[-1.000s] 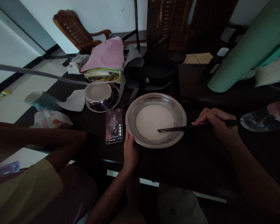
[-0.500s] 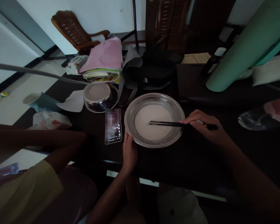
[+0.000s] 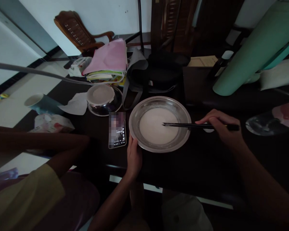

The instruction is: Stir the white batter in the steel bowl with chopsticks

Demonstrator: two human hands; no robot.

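Observation:
A wide metal bowl [image 3: 135, 119] with a pale, milky liquid [image 3: 156, 131] in it stands on the dark table. My left hand [image 3: 134, 158] grips the bowl's near left rim, its fingers against the outer side. In my right hand [image 3: 223, 128], to the right of the bowl, is a pair of black chopsticks [image 3: 194, 125]. They reach nearly level across the rim, with their tips over or at the liquid's surface; I cannot tell how deep. Just left of the bowl lies a phone [image 3: 117, 134] with its screen lit.
Behind the phone are an upturned bowl [image 3: 103, 99], a paper sheet [image 3: 75, 104] and a cup [image 3: 42, 104]. A black bag [image 3: 156, 77] and stacked books under pink cloth [image 3: 108, 57] stand farther back. A green cylinder [image 3: 245, 54] leans at right. Another person's arm [image 3: 62, 141] rests at left.
My right hand has drawn the chopsticks to the right, so their tips have moved from left of the liquid's middle toward the right. My left hand and the bowl stay in place.

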